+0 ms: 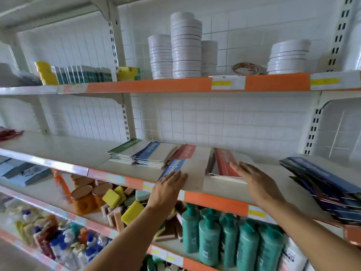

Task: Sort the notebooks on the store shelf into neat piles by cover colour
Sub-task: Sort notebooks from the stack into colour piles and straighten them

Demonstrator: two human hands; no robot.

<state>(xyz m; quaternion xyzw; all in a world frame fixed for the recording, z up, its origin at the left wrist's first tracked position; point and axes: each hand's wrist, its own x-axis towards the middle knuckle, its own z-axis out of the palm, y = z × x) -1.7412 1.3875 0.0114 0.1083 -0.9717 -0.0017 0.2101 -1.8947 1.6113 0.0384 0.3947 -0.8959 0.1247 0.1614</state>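
On the middle shelf lie several notebook piles. A green-banded pile sits at the left and a blue-banded pile touches it. In front of them lies a single blue-banded notebook over a red-banded one. My left hand rests flat on its near corner with straight fingers. A red-banded pile lies to the right. My right hand lies flat against its right side, fingers straight. A messy, fanned heap of dark blue notebooks slopes at the far right.
The shelf above carries stacks of white round tins, a tape roll and small boxes. The shelves below hold jars, yellow sponges and teal pump bottles. Bare shelf board stretches left of the green-banded pile.
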